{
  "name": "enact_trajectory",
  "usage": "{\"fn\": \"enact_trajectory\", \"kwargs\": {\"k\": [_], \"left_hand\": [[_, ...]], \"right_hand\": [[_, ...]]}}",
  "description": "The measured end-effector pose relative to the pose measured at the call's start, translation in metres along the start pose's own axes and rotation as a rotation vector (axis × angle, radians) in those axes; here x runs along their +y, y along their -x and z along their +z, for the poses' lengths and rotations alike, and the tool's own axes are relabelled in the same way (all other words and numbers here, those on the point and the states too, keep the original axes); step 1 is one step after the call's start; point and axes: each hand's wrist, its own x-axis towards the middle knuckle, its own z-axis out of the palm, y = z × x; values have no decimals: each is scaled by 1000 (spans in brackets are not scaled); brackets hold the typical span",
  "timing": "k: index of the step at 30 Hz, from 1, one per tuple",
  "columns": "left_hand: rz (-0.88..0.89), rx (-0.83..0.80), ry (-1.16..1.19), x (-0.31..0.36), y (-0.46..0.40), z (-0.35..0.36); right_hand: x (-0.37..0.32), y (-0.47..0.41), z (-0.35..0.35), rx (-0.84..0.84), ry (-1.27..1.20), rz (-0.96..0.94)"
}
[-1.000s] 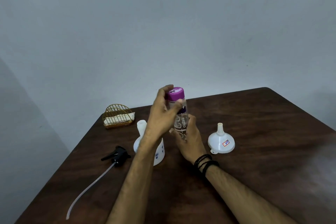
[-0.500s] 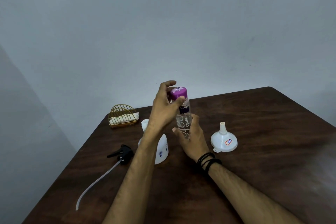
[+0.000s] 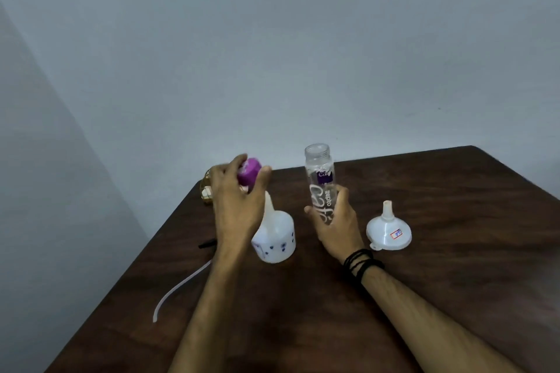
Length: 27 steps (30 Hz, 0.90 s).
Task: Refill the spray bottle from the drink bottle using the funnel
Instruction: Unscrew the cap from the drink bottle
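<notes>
So nearest the camera you've just got the two forearms coming in over the dark wooden table (image 3: 454, 251), black bands (image 3: 360, 263) on the right wrist; on the near left a thin white tube (image 3: 178, 291) trails off the sprayer head (image 3: 207, 243), which lies unscrewed and mostly hidden behind the left arm.

Mid-table, the white spray bottle (image 3: 274, 239) stands upright with its neck open, just right of the left wrist; the right hand (image 3: 336, 221) has its fingers wrapped round the lower part of the clear drink bottle (image 3: 321, 182), keeping it upright, mouth uncovered; right of that, well clear of both hands, the white funnel (image 3: 388, 232) sits upside down, spout up.

Further back on the left, the left hand (image 3: 236, 191) pinches the purple cap (image 3: 249, 174) between thumb and fingers, up off the table; behind it a gold wire basket (image 3: 206, 194) peeks out.

My read: opening step's basically done, cap is off; next the cap wants putting down somewhere left, then that hand needs to cross over, flip the funnel and seat its spout in the spray bottle's neck before any pouring; can't tell how full the drink bottle is.
</notes>
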Motion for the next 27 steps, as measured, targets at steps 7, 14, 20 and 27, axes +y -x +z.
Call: {"fn": "enact_trajectory", "kwargs": {"k": [7,14,20,27], "left_hand": [[-331,-151,-300,-91,70,-32],[-254,-223,-538,-125,90,-22],[-183,-135,-525,-125,95,-21],[-29,-79,-125,-101,72,1]], "right_hand": [[-3,4,-1,51,25,-25],[-3,11,-4,134,90,-107],[-15,19,-13,457,244,-346],[-16,10,-48,658,488,-128]]}}
